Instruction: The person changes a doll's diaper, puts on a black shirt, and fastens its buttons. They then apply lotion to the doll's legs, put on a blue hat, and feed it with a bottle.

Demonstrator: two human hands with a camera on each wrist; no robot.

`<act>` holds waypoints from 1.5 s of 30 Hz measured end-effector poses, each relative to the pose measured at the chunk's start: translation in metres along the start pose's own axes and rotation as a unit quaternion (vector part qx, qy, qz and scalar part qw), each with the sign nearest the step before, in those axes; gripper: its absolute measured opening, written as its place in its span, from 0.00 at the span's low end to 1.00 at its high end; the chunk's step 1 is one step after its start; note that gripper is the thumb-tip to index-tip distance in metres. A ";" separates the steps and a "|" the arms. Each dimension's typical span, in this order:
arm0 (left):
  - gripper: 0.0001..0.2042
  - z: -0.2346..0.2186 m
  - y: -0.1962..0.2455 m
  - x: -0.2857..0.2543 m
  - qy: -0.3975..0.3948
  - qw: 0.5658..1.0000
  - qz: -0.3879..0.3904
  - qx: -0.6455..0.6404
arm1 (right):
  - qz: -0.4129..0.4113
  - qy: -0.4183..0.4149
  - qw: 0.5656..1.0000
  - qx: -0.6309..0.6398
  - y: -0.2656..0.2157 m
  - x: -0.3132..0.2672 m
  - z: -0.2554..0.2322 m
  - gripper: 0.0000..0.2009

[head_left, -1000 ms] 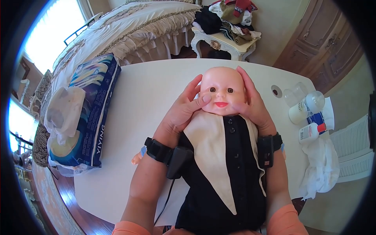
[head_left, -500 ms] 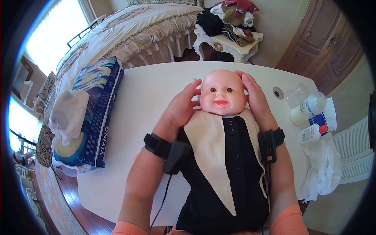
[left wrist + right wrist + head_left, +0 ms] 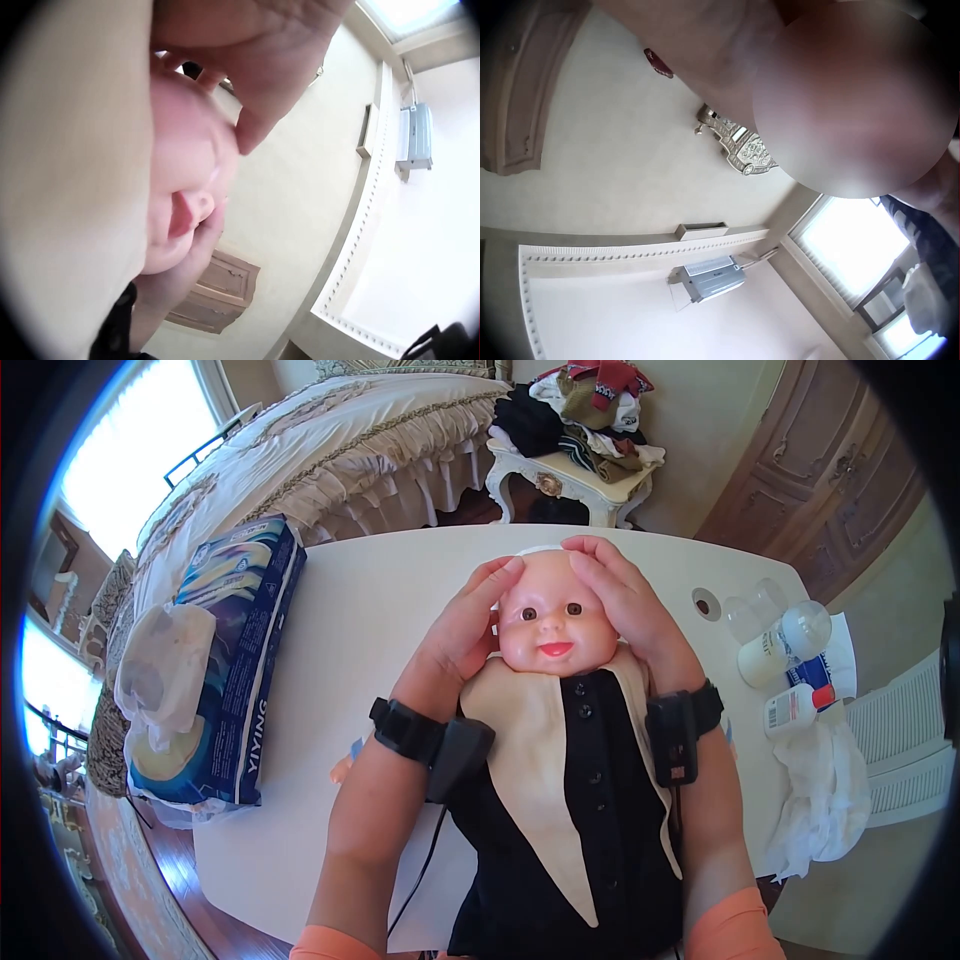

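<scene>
A doll (image 3: 540, 790) in a black and cream buttoned outfit lies face up in the head view, its head (image 3: 555, 625) toward the far side of the table. The left hand (image 3: 468, 622) lies along the left side of that head, thumb near the forehead. Over the upper right side of the head curves the right hand (image 3: 632, 600), its thumb side on the forehead. In the left wrist view the left hand (image 3: 255, 60) is above the doll's face (image 3: 184, 172). The right wrist view shows the right hand (image 3: 697, 52) beside a blurred round area.
On the white table (image 3: 350, 590), a blue pack (image 3: 240, 650) with a white packet (image 3: 165, 665) on it lies at the left. Bottles (image 3: 765, 655), a red-capped bottle (image 3: 790, 710) and white cloth (image 3: 825, 790) are at the right. Behind stand a bed (image 3: 340, 450) and a clothes-covered stool (image 3: 560, 475).
Both hands parted slightly from the doll's cheeks, then moved up around the top of its head. The doll's head has shifted slightly left and lower in the head view.
</scene>
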State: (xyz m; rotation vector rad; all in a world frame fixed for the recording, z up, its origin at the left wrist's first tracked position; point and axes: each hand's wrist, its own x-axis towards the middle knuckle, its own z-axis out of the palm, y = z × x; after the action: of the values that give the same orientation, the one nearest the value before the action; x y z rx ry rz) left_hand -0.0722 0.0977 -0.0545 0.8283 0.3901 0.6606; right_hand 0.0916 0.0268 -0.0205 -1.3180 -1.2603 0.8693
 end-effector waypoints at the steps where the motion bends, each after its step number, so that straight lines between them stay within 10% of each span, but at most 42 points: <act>1: 0.31 0.004 0.000 -0.004 -0.001 1.000 0.000 -0.001 | -0.020 -0.010 0.998 0.051 0.000 -0.005 0.001 0.26; 4: 0.32 0.019 -0.001 -0.014 0.018 0.998 0.037 0.044 | -0.107 -0.002 0.983 -0.146 -0.004 -0.015 0.002 0.25; 25: 0.35 0.036 0.017 -0.037 -0.043 0.983 0.092 0.155 | -0.174 0.060 0.974 -0.134 -0.034 -0.034 0.003 0.21; 45: 0.19 0.051 -0.001 -0.039 0.104 0.952 0.169 0.234 | -0.182 0.110 0.965 -0.154 -0.032 -0.038 0.023 0.14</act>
State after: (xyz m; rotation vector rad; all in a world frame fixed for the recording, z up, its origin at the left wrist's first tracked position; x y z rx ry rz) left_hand -0.0713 0.0428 -0.0209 1.2998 0.6170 1.0006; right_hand 0.0564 -0.0096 0.0006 -1.3217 -1.4373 0.2655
